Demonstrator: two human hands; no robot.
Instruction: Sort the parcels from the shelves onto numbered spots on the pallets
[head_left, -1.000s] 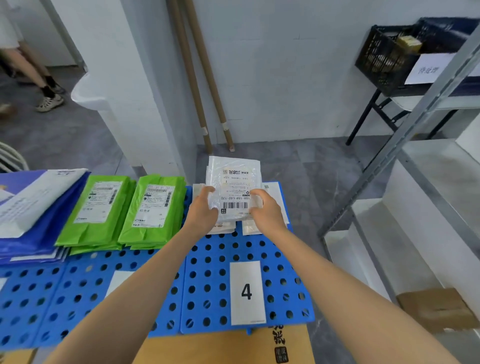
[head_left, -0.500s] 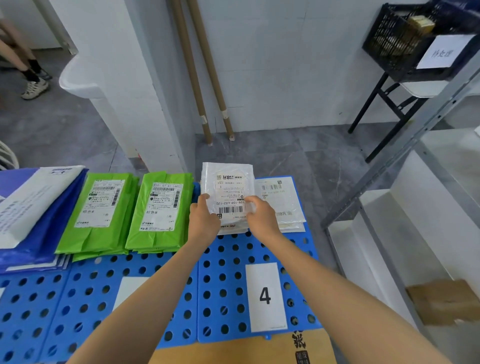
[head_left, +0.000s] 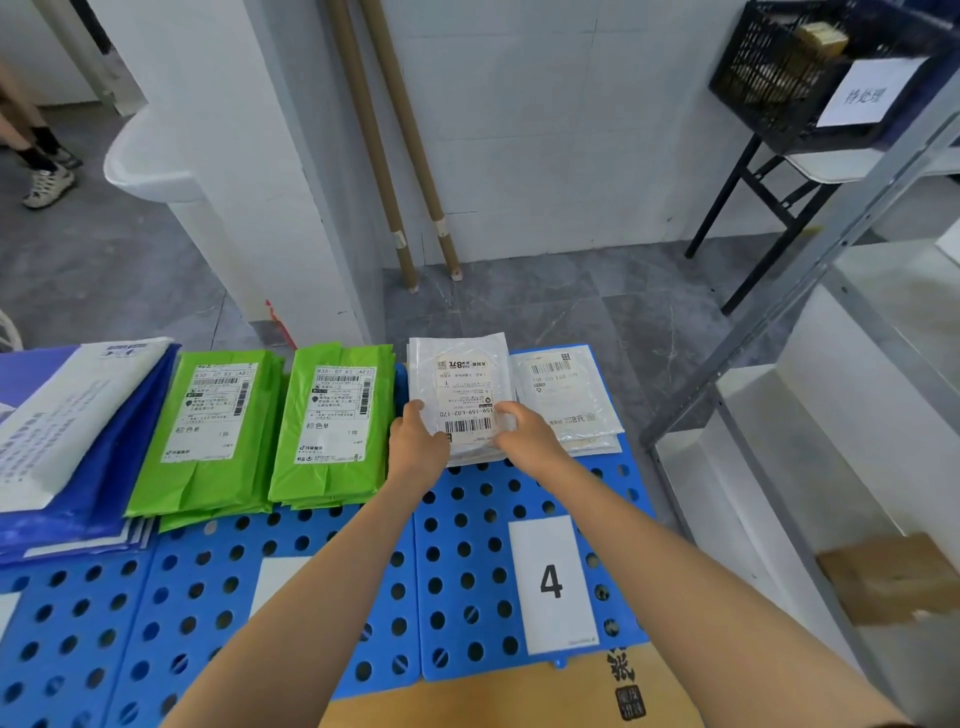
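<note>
I hold the parcel (head_left: 460, 384) with both hands. My left hand (head_left: 418, 441) pinches its near left corner, thumb on top. My right hand (head_left: 524, 441) pinches the near right corner the same way. The parcel is at the far end of the blue pallet (head_left: 467, 545), on the part with the 4 card (head_left: 550, 582). It looks to lie on a small stack (head_left: 472, 456) of white bags just like it. A second white pile (head_left: 566, 395) is just beside it on the right, and a green parcel (head_left: 332, 421) is just beside it on the left.

To do this well, I think I should line up the parcel's edges with the stack under it, so it does not slide onto the white pile or the green parcel. The bag looks thin and slippery. So I would press it flat, label up, then let go with both hands at the same time and lift them straight up. If one hand pulls away first, the parcel may turn, or drag the stack crooked.
</note>
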